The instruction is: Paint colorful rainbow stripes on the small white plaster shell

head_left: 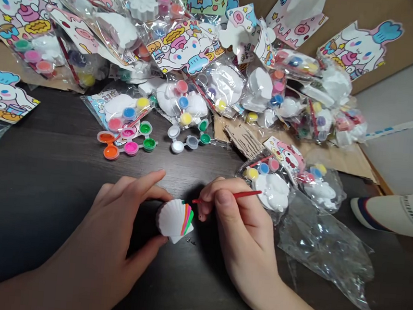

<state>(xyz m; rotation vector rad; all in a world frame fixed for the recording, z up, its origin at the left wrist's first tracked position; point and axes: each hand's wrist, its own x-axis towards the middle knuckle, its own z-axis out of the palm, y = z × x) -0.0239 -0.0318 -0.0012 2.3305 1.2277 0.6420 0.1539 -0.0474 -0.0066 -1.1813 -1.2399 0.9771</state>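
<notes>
The white shell point(170, 219) sits at three o'clock from my left hand point(115, 224), pinched between thumb and fingers. My right hand point(246, 221) lies at its three — closed on the red brush point(248, 194), whose dark tip meets the rim near one o'clock. Orange, pink and green paint pots point(131, 148) stand toward eleven.

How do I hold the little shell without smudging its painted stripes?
I'd come from the left, as the left hand does, and pinch the shell between fingers at its upper-left rim and thumb at its lower-left edge. That side is plain white, while the orange, pink and green stripes run down the right side.
</notes>
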